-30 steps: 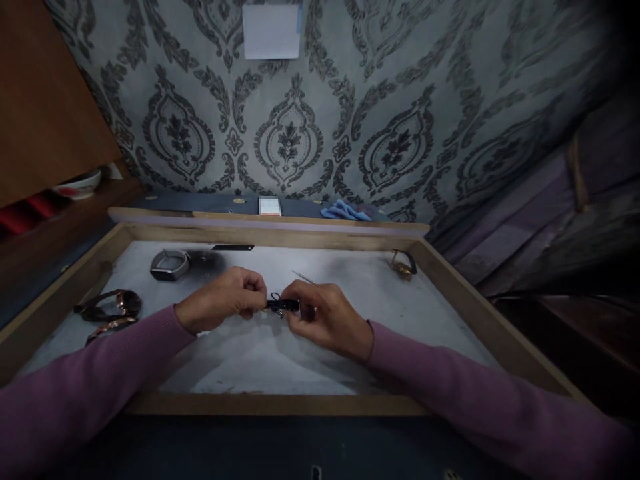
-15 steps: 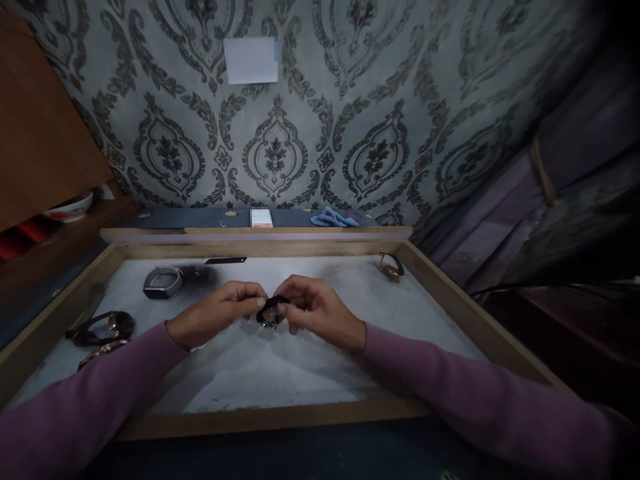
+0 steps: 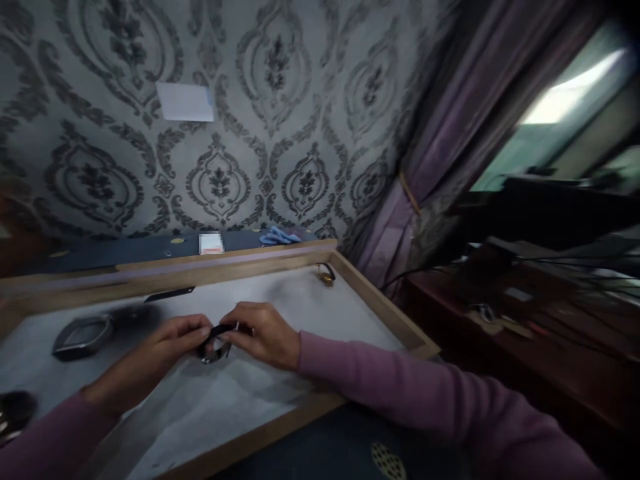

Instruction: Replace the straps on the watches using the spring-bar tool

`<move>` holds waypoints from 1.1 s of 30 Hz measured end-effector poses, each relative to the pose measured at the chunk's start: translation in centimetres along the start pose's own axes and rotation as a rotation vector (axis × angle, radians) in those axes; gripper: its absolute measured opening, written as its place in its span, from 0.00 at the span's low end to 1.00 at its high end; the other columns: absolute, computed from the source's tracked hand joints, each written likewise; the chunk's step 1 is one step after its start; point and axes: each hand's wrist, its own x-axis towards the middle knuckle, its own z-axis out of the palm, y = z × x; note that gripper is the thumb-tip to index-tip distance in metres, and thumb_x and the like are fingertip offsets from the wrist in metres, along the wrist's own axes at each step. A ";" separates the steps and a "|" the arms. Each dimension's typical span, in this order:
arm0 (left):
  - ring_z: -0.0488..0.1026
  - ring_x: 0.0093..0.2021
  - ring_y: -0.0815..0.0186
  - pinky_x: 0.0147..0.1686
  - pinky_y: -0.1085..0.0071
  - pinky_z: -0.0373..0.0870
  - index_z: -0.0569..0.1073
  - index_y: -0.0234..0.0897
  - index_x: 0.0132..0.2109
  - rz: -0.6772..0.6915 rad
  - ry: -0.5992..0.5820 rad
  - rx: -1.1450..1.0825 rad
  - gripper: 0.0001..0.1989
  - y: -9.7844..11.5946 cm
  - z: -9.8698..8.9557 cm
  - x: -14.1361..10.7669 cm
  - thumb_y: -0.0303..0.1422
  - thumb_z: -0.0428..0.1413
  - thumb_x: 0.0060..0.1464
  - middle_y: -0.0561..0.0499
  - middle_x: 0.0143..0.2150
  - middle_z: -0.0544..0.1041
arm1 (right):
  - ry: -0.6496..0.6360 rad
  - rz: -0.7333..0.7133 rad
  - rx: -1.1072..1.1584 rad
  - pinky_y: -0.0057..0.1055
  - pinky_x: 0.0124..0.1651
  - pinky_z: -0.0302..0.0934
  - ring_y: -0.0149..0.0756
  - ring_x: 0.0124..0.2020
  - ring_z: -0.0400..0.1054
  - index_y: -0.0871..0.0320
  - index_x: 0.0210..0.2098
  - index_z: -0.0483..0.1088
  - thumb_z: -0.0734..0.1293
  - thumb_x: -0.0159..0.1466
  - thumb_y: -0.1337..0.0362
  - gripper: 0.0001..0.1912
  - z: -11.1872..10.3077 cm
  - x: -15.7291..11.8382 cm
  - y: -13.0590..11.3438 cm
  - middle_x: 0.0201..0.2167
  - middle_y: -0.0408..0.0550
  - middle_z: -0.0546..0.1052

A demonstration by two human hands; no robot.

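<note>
A black-strapped watch (image 3: 214,347) is held up between both hands, over the white bottom of a wooden-framed tray (image 3: 385,306). My left hand (image 3: 173,347) pinches the left side of its strap between thumb and fingers. On the other side, my right hand (image 3: 260,333) grips the upper right of the strap. The watch's shiny metal part hangs low in the loop; its dial cannot be made out. A grey watch (image 3: 83,337) lies left of my left hand. Toward the tray's right back corner is a gold watch (image 3: 326,275).
Near the tray's back edge lies a black flat strip (image 3: 170,294). Behind the tray are a blue cloth (image 3: 279,235) and a small white box (image 3: 211,243). A dark watch (image 3: 17,410) sits at far left. A reddish table (image 3: 525,333) with cables stands right.
The view has swung to the right, showing more of the curtain and the reddish table. Both hands keep their hold on the black-strapped watch.
</note>
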 end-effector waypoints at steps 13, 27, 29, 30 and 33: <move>0.68 0.38 0.64 0.37 0.72 0.67 0.76 0.35 0.35 -0.106 -0.019 -0.242 0.17 -0.9 0.6 0.0 0.45 0.65 0.47 0.48 0.35 0.74 | -0.034 -0.028 -0.308 0.26 0.39 0.63 0.34 0.35 0.73 0.62 0.46 0.69 0.64 0.65 0.70 0.09 -0.3 -0.6 -0.3 0.36 0.50 0.79; 0.69 0.40 0.61 0.32 0.73 0.65 0.77 0.36 0.37 -0.138 -0.001 -0.056 0.21 -0.8 0.6 0.1 0.49 0.64 0.45 0.48 0.36 0.75 | -0.338 0.390 -0.864 0.28 0.40 0.58 0.41 0.43 0.73 0.61 0.42 0.77 0.63 0.63 0.73 0.12 -13.3 1.3 7.7 0.41 0.55 0.80; 0.69 0.39 0.62 0.32 0.73 0.64 0.77 0.36 0.36 -0.140 -0.004 -0.048 0.21 -0.8 0.6 0.2 0.49 0.64 0.45 0.48 0.36 0.75 | -0.364 0.408 -0.900 0.29 0.41 0.59 0.42 0.43 0.73 0.62 0.42 0.77 0.62 0.63 0.73 0.13 -13.5 1.5 8.9 0.42 0.57 0.80; 0.69 0.38 0.63 0.31 0.73 0.64 0.76 0.36 0.36 -0.140 0.001 -0.048 0.21 -0.7 0.6 0.2 0.50 0.64 0.44 0.48 0.36 0.75 | -0.377 0.415 -0.915 0.29 0.41 0.59 0.42 0.43 0.73 0.62 0.42 0.77 0.62 0.63 0.73 0.13 -13.5 1.6 9.4 0.42 0.57 0.80; 0.68 0.37 0.63 0.31 0.74 0.63 0.76 0.36 0.36 -0.147 0.007 -0.050 0.22 -0.8 0.4 0.3 0.50 0.65 0.43 0.48 0.36 0.75 | -0.406 0.429 -0.951 0.29 0.43 0.61 0.42 0.45 0.73 0.61 0.43 0.77 0.61 0.64 0.72 0.14 -13.4 1.7 10.2 0.44 0.57 0.79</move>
